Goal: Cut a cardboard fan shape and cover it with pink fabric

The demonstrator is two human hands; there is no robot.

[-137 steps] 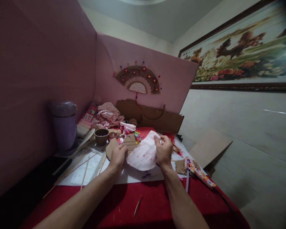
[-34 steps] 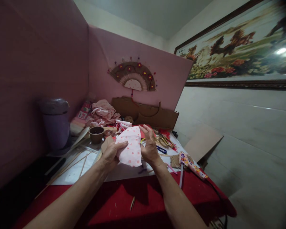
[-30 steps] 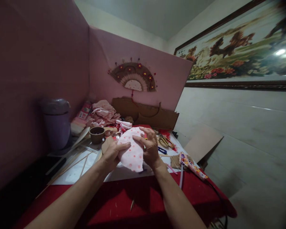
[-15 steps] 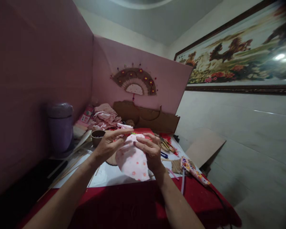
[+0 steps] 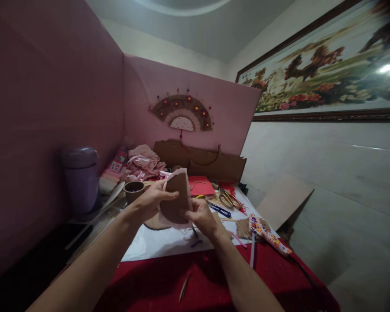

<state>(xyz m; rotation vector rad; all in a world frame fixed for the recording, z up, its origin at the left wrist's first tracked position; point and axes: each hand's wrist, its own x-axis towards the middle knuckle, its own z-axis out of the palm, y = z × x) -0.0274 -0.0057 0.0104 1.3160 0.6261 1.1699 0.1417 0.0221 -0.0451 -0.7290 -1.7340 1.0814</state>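
A half-round cardboard piece (image 5: 176, 203) is held up over the table, its brown side facing me. Pink-white fabric (image 5: 179, 172) shows past its rim along the top and right. My left hand (image 5: 152, 200) grips the left side, thumb lying across the cardboard. At the lower right edge my right hand (image 5: 203, 218) pinches the cardboard and fabric between thumb and fingers. Some of the fingers of both hands are hidden behind the piece. Below it on the white surface lies a rounded brown piece (image 5: 156, 222), partly covered from view.
A utility knife (image 5: 220, 210), gold-handled scissors (image 5: 226, 199) and red paper (image 5: 201, 185) lie to the right. A glue gun wrapped in flowered cloth (image 5: 269, 236) rests at the right edge. A brown cup (image 5: 133, 190) and crumpled pink cloth (image 5: 146, 161) stand left. A decorated fan (image 5: 183, 110) hangs behind.
The piece has been turned from its dotted fabric face to its brown cardboard face and raised slightly. Both hands have shifted their hold to its sides.
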